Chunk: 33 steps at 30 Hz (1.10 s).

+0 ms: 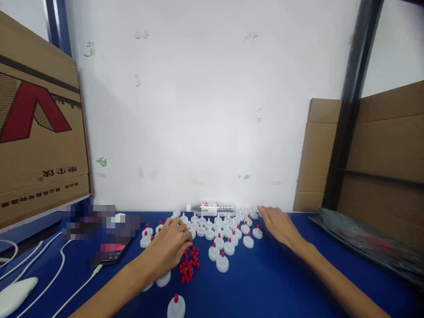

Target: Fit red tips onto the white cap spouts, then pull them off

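Okay, so your left hand [174, 238] is half curled over the heap of red caps [189, 266], left of the middle of the blue worktop [271, 278]; its fingertips are hidden, so can't tell if you've got one. Your right hand [273, 221] reaches toward the far edge, fingers fairly straight beside the white lids [222, 264], and again I can't tell if it holds anything. The lids spread from the far edge toward the near one, some red-tipped, likely laid out so both hands reach them. The bottle [209, 209] lies along the far edge, label too small to read. The cardboard box [43, 150] past the left edge has upside-down characters and a big red logo.
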Motion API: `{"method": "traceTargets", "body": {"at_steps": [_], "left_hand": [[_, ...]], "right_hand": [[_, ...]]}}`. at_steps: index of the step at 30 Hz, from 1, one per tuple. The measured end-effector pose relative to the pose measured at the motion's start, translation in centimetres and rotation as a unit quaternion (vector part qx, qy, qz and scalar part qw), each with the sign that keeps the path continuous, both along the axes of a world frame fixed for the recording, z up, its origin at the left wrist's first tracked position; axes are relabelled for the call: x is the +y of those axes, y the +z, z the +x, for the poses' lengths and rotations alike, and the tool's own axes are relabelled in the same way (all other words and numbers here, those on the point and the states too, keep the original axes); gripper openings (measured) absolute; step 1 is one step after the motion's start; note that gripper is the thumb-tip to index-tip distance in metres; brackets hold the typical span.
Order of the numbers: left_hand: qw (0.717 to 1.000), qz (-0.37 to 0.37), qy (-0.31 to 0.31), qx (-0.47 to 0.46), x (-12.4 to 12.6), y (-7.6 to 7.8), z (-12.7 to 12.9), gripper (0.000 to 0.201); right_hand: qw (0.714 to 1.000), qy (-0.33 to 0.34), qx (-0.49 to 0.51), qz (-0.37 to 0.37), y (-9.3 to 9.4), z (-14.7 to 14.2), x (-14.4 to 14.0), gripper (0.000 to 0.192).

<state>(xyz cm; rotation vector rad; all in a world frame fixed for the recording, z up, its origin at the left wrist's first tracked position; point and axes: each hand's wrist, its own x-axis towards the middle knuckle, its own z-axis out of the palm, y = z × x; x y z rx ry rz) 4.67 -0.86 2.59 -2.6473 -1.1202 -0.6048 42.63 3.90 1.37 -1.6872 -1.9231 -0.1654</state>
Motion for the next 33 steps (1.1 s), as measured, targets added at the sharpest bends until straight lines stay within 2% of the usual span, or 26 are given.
{"method": "traceTargets", "body": {"at_steps": [3, 6, 13, 22, 27, 33], "left_hand": [[1.000, -0.027, 0.012, -0.001, -0.2, -1.0, 0.3, 0.012], [0.999, -0.044, 0.028, -0.004, -0.5, -1.5, 0.5, 0.009], [0.996, -0.079, 0.033, -0.006, -0.5, -2.0, 0.8, 0.011], [0.995, -0.095, 0.032, -0.004, -0.4, -2.0, 1.0, 0.012], [0.996, -0.072, 0.038, -0.029, -1.2, -1.0, 1.4, 0.011], [0.996, -0.045, 0.036, -0.062, -1.5, -0.3, 1.6, 0.014]], "right_hand": [[0.998, -0.021, 0.010, -0.064, -0.8, 0.9, 0.5, 0.069], [0.995, -0.007, 0.023, -0.096, -1.2, 0.9, 0.5, 0.068], [0.996, 0.030, 0.055, -0.069, -1.7, 1.4, 1.3, 0.070], [0.991, 0.081, 0.063, -0.089, -4.8, 1.8, 3.2, 0.072], [0.992, 0.087, 0.046, -0.083, -4.4, 1.5, 3.0, 0.068], [0.994, 0.101, 0.018, -0.032, -3.2, 1.0, 2.0, 0.061]]}}
